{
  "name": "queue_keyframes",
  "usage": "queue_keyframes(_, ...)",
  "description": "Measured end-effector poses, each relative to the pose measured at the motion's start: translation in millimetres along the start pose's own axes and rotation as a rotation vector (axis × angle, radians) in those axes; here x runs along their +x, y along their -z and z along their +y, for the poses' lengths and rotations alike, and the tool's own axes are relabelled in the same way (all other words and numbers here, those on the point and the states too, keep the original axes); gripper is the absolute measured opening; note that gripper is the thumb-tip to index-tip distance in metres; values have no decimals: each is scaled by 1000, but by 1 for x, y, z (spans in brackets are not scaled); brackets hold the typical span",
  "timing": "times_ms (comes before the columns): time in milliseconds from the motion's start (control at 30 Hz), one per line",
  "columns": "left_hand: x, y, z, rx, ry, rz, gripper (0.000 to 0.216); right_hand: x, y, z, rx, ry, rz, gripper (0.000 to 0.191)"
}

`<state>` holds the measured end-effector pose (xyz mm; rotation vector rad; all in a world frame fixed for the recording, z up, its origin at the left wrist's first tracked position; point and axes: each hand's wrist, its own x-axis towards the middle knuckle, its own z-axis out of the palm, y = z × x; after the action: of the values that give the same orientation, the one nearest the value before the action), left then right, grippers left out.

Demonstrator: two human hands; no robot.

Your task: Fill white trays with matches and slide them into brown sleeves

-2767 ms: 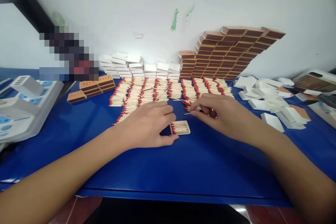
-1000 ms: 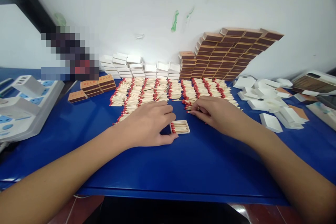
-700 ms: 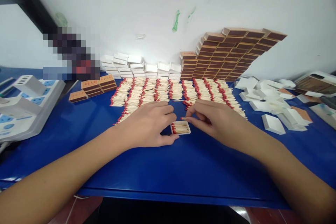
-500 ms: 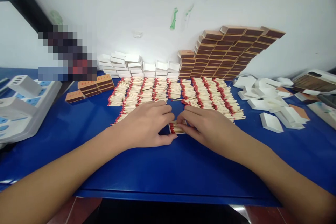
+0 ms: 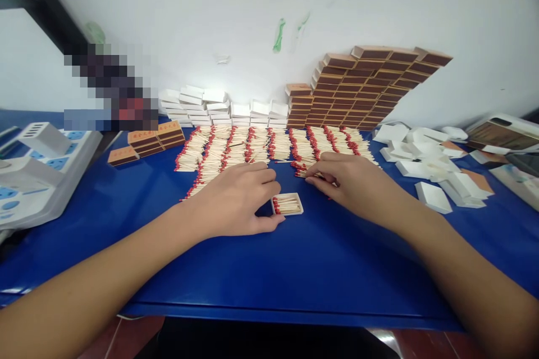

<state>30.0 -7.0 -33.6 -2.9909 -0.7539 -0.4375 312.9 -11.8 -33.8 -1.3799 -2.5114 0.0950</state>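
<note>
A small white matchbox tray, partly filled with red-tipped matches, lies on the blue table. My left hand rests curled beside the tray's left end, thumb and fingers touching it. My right hand reaches to the near edge of the long spread of loose matches, its fingertips pinched on matches there. The tray lies between the two hands.
Stacks of white trays and brown box sleeves line the wall. Loose white trays lie at right. A few brown matchboxes sit at left, beside a white and blue power strip.
My right hand carried a match to the tray, laid it in, and went back to the match pile. My left hand stayed at the tray.
</note>
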Motion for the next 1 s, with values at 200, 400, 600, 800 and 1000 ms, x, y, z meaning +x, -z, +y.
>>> queue_keyframes(200,1,1,1,-3,1,-4,32,1,-1,0,7,-7,2,23)
queue_keyframes(400,1,2,1,-5,3,-12,32,2,0,0,10,-5,-11,21)
queue_keyframes(600,1,1,1,1,3,-11,32,3,-3,-4,23,32,-10,21)
queue_keyframes(800,1,1,0,5,-5,-3,33,4,-3,-6,71,12,-6,19)
queue_keyframes(1000,1,1,0,0,-7,-1,31,3,3,-2,119,-14,-60,19)
